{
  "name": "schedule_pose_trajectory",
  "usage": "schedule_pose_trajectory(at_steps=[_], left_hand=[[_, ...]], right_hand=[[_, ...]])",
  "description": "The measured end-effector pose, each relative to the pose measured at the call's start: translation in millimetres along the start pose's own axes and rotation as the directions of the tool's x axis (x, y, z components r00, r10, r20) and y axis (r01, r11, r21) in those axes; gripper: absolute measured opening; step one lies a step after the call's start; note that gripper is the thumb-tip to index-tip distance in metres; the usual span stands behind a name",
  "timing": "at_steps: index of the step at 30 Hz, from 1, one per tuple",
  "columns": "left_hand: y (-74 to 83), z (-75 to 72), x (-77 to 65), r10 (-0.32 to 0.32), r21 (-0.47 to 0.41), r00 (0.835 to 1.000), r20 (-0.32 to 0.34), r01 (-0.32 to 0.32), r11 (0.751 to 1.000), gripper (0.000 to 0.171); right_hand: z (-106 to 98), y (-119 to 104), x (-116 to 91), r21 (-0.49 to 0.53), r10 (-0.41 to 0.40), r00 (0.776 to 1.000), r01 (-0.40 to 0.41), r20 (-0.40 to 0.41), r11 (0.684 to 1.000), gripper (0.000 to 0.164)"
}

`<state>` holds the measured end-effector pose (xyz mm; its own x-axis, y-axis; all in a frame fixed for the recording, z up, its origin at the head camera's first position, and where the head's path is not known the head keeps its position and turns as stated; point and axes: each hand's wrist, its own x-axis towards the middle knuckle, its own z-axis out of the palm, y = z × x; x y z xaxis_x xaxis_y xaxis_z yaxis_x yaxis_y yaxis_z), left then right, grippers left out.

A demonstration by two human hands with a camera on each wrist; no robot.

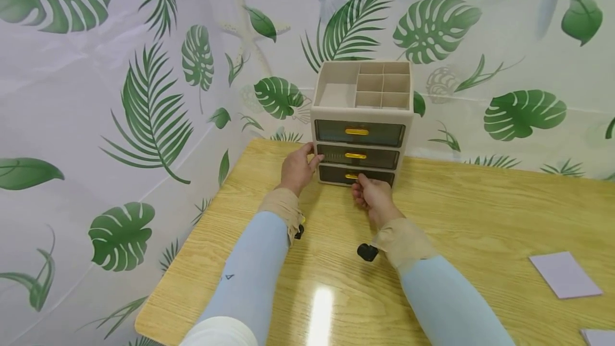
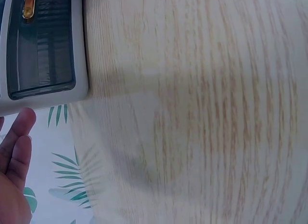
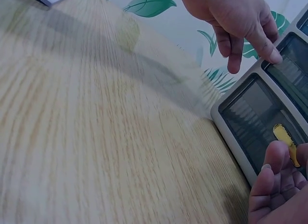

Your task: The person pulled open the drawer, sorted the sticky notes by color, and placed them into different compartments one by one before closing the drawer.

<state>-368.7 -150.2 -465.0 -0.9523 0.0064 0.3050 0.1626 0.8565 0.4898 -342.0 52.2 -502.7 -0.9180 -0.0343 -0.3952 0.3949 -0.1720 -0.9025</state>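
A beige desktop organizer (image 1: pixel 362 116) with three dark see-through drawers and yellow handles stands against the patterned backdrop. My left hand (image 1: pixel 298 167) steadies its left side, thumb at the front edge by the middle drawer (image 1: pixel 331 156) and fingers extended along the side. In the left wrist view, fingertips of that hand (image 2: pixel 14 176) touch the organizer's side. My right hand (image 1: pixel 375 196) pinches the yellow handle (image 3: pixel 285 139) of the bottom drawer (image 1: pixel 331 174) between thumb and curled fingers. All three drawers sit flush in the frame. The thumb partly covers the handle in the head view.
On top of the organizer are one large compartment (image 1: pixel 338 89) and several small ones. A pale purple sheet or pad (image 1: pixel 566 275) lies on the wooden table (image 1: pixel 480 218) at the right, with another (image 1: pixel 598 337) at the lower right edge.
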Motion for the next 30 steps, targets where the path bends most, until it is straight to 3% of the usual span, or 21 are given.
schedule_pose_trajectory(at_steps=[23, 30], left_hand=[[-0.3, -1.3, 0.9, -0.002, 0.024, 1.000, 0.014, 0.001, 1.000, 0.034], [-1.2, -0.6, 1.1, 0.003, 0.025, 1.000, 0.008, -0.003, 1.000, 0.034]], right_hand=[[-1, 6, -7, -0.016, -0.008, 0.999, 0.008, 0.032, 1.000, 0.043], [-2, 7, -11, -0.031, 0.000, 1.000, 0.000, 0.020, 1.000, 0.038]])
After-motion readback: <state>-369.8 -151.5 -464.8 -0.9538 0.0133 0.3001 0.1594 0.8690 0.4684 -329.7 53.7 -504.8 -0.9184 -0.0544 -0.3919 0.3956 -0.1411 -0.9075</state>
